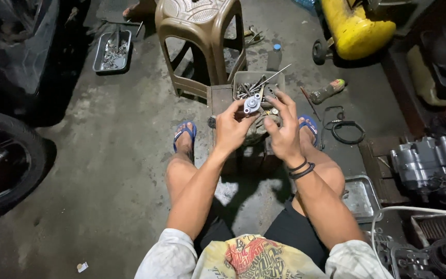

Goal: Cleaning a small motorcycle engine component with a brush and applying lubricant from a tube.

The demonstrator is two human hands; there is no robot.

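Now my left hand [232,126] and right hand [284,129] grip a small round metal part [252,104] with the fingers, above a grey tray [243,78] of screws.

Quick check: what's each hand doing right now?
Left hand: closed on a small grey metal part.
Right hand: fingers on the same part, grip unclear.

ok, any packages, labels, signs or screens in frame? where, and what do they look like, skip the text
No signs or screens.
Spray can: lying on the floor, upper right of the hands; dark cylinder with a green and red label.
Bottle: upright on the floor right of the plastic stool; clear, blue cap, no label to tell.
Paper scrap: floor, lower left; small, white.
Left hand and right hand hold a small grey metal part, unlabelled.
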